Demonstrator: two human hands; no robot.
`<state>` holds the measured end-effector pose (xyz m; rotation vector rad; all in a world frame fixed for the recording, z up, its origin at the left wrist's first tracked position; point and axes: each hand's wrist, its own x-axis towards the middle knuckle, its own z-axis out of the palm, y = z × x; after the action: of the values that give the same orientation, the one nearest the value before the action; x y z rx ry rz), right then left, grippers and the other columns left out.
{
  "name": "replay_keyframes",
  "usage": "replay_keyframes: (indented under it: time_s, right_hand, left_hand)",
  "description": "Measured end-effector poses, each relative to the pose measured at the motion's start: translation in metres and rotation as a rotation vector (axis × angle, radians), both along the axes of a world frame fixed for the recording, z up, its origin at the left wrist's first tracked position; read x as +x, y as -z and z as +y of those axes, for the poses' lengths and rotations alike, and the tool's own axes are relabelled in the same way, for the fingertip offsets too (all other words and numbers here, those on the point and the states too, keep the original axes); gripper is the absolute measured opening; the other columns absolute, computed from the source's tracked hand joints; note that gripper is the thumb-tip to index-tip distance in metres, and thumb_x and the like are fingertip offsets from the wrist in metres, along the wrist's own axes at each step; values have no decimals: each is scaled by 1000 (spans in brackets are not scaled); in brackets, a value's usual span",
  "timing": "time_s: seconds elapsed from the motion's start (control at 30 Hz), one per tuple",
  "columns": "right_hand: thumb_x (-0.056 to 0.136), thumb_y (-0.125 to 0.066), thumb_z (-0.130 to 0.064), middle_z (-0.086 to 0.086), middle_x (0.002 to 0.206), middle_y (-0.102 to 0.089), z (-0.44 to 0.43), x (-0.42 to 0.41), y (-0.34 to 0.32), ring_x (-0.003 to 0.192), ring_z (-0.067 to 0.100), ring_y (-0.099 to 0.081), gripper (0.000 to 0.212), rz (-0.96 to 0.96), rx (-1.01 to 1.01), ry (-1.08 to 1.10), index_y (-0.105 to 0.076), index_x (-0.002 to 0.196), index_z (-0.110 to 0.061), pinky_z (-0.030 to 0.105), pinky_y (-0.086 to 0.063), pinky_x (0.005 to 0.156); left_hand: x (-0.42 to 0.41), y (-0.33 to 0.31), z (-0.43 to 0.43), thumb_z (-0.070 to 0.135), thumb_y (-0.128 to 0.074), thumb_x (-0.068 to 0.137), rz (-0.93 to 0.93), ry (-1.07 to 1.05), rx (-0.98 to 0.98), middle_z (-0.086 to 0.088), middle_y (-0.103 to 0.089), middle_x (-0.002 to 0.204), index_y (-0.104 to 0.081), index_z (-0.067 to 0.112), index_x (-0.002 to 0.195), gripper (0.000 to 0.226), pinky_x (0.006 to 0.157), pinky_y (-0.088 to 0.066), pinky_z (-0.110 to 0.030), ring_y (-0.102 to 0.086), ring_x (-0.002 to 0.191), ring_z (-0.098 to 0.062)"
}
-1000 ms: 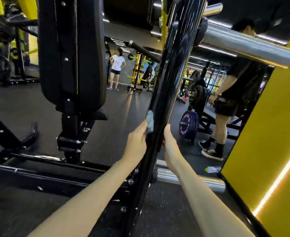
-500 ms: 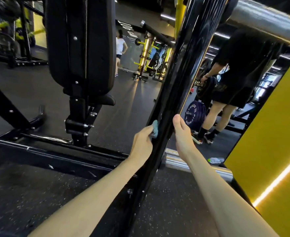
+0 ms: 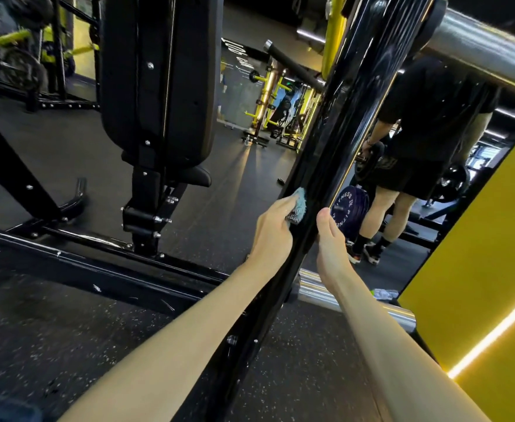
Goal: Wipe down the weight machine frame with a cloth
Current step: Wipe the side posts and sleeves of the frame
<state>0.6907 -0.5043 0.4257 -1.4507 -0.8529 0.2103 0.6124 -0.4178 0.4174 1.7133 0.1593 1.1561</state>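
Cloth (image 3: pixel 297 205) clamped in the left hand (image 3: pixel 273 226) against the post (image 3: pixel 335 141)
The left fingers curl round the bunched blue cloth and press it to the left face of the glossy black post, which slants up and to the right from the grip. Just across the post from the cloth, the right hand (image 3: pixel 330 239) lies against its right edge, thumb pointing up; its fingers are hidden behind the post, so I cannot tell whether they close on it. Just right of that thumb stands a blue plate (image 3: pixel 349 214), and a person (image 3: pixel 417 132) in black stands beyond it. Below the grip a chrome bar (image 3: pixel 341 295) juts right from the post's foot. Left of the grip and well apart rises a black pad (image 3: pixel 158 77)
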Motion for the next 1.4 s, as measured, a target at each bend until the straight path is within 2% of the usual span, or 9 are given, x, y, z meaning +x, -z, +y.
replay_keyframes:
  time_s: [0.27,0.37,0.53,0.73,0.83,0.97,1.1,1.27,1.4]
  right_hand:
    - [77,-48,-73,7,121,-62,2,1,6,124,20,-52,64,17,54,-5,-64,112,-22,33,-42,104]
    - [72,-52,-79,-4,120,-66,3,2,4,119,12,-57,63,17,58,-45,-67,108,-30,34,-42,102]
    - [75,-47,-73,-3,113,-67,3,1,7,125,13,-49,61,30,75,-20,-65,101,-20,25,-42,98]
    - [66,-56,-83,-7,124,-64,5,-1,5,122,11,-56,71,24,103,-68,-63,115,-32,31,-41,103]
    - [66,-55,-83,-7,115,-68,4,-1,5,115,10,-59,68,12,95,-58,-66,106,-29,37,-41,107]
    - [61,-56,-87,7,118,-65,5,-3,7,120,19,-56,71,24,84,-19,-65,99,-28,34,-43,104]
    - [66,-56,-82,-7,124,-65,4,-2,4,121,10,-56,73,24,88,-56,-62,116,-29,31,-42,102]
    - [72,-50,-73,-11,110,-68,3,-5,4,115,11,-59,50,49,64,-21,-67,100,-34,32,-44,101]
    - [74,-51,-73,-7,121,-66,3,-4,3,117,8,-59,61,75,70,-52,-61,115,-28,28,-46,99]
  left_hand:
    - [0,23,9,-1,-41,99,138,-28,16,-4,-60,114,-60,3,124,32,99,-45,-26,-58,107,-15]
    - [10,-2,9,-1,-41,99,58,-31,-28,-3,-59,119,-58,3,128,34,97,-44,-19,-56,109,-11]
    - [8,49,16,-8,-42,95,247,-56,17,-8,-59,111,-62,2,122,35,97,-46,-35,-59,106,-22]
    - [10,-6,2,2,-41,99,-19,-100,25,1,-60,115,-61,7,123,31,94,-45,-16,-57,105,-4]
    - [9,35,4,-1,-40,98,124,-99,38,0,-60,106,-63,5,116,30,91,-49,-29,-59,97,-10]
    - [5,41,11,-1,-38,98,196,-112,43,1,-59,113,-62,6,121,34,99,-47,-35,-59,104,-16]
    - [5,4,-15,-4,-37,98,43,-90,21,4,-51,135,-47,12,139,45,107,-38,-23,-49,122,-7]
    - [-1,57,-15,-12,-43,92,242,-181,93,2,-49,137,-47,11,139,53,101,-46,-30,-54,118,-17]
    - [5,27,-19,-6,-39,97,106,-201,87,1,-48,139,-47,9,139,45,107,-40,-30,-52,120,-16]
